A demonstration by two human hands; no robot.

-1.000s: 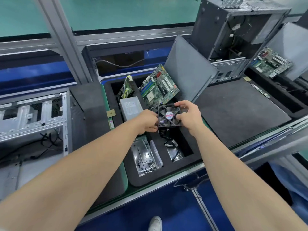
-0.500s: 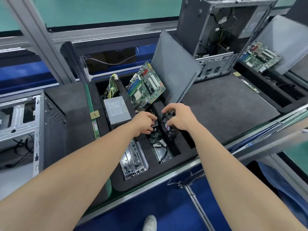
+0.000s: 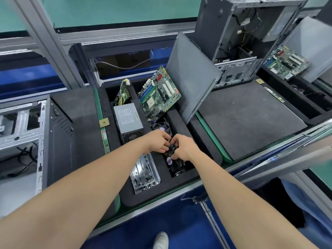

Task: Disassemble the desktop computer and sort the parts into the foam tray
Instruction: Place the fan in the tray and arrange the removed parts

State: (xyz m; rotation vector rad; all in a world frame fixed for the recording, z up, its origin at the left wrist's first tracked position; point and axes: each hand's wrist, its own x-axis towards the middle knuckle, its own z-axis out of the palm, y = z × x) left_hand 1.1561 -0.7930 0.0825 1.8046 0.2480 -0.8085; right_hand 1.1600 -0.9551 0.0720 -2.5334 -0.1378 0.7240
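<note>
Gripping a black fan (image 3: 170, 159) with left hand (image 3: 157, 142) and right hand (image 3: 183, 148), low in a slot of the foam tray (image 3: 161, 194). Just behind, a second fan (image 3: 161, 127). Farther back, a tilted motherboard (image 3: 159, 96); left of it, a power supply (image 3: 128, 121).

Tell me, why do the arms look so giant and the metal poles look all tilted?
Head view: the wide-angle lens stretches whatever sits near the edges, so the forearms balloon and the frame post leans; mid-picture, the motherboard looks sharp and true; light is even, but shadow in the foam tray slot muddies the cooling fan under the left hand and right hand.
</note>
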